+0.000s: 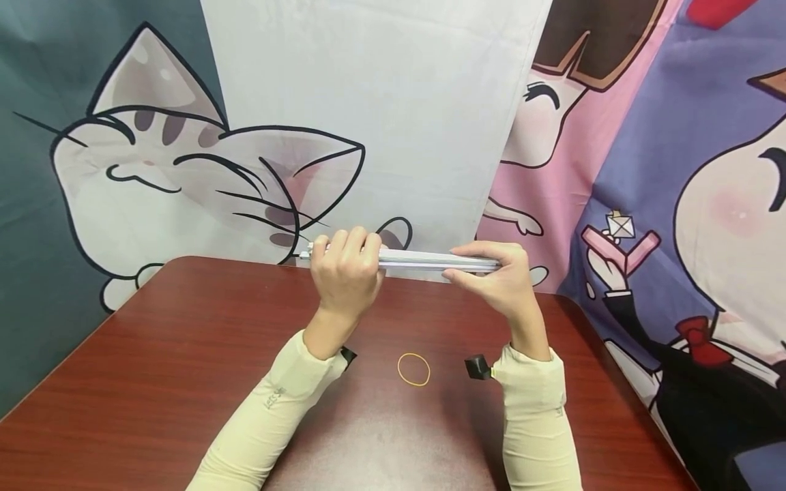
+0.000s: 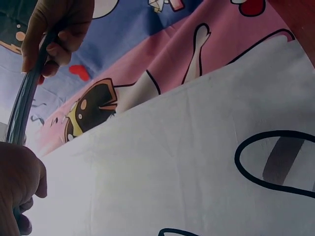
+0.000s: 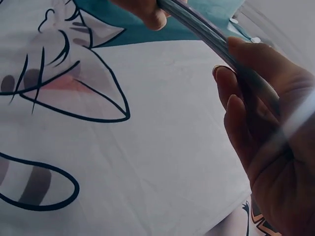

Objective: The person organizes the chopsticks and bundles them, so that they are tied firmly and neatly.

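A long, thin, silvery-white bundle (image 1: 414,259) is held up level above the far part of the table; its exact kind cannot be told. My left hand (image 1: 348,267) has its fingers wrapped over the bundle's left part, with a short uneven end poking out beyond the fist. At the other end, my right hand (image 1: 500,276) pinches it between thumb and fingers. Lengthwise edges show on the bundle (image 3: 202,29) in the right wrist view. Below the hands, a thin yellow rubber band (image 1: 414,369) lies as a loose loop on the table.
The reddish-brown wooden table (image 1: 202,354) spreads beneath both arms. Behind it hangs a cloth backdrop (image 1: 393,102) printed with a cartoon cat and figures, close to the table's far edge. Small black blocks (image 1: 477,367) sit at the wrists.
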The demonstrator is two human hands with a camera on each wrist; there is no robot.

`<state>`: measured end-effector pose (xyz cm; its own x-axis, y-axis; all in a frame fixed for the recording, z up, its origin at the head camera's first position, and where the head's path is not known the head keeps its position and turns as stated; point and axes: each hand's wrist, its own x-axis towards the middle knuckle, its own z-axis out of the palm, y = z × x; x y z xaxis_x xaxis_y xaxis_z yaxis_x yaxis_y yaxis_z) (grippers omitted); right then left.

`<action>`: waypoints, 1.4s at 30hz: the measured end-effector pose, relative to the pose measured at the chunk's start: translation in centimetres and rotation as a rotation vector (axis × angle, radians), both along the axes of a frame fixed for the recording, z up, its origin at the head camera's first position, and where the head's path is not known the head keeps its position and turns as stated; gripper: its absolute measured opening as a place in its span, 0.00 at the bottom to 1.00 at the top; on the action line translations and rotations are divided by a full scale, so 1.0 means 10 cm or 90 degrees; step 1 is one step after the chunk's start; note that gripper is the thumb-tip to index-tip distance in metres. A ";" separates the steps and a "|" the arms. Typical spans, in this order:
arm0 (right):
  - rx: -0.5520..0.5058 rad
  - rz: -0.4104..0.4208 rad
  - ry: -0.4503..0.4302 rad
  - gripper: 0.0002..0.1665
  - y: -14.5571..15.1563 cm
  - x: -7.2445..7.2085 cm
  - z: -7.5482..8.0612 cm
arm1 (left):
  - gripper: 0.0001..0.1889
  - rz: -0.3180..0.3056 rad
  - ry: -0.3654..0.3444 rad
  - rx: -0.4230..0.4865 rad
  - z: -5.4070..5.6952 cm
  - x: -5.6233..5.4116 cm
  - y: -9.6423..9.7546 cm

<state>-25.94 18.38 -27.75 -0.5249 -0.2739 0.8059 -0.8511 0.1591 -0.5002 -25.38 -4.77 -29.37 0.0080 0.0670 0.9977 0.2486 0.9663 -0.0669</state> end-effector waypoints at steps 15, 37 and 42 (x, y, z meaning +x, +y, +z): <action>-0.140 0.281 -0.110 0.33 0.44 -0.14 0.01 | 0.13 0.005 -0.043 0.000 0.04 -0.04 -0.05; 0.670 0.049 -0.410 0.15 -0.10 -0.40 -1.32 | 0.13 -0.011 -0.040 0.023 0.05 -0.06 -0.16; 0.683 0.090 -0.428 0.07 -0.15 -0.35 -1.36 | 0.12 -0.019 -0.053 0.031 0.05 -0.06 -0.16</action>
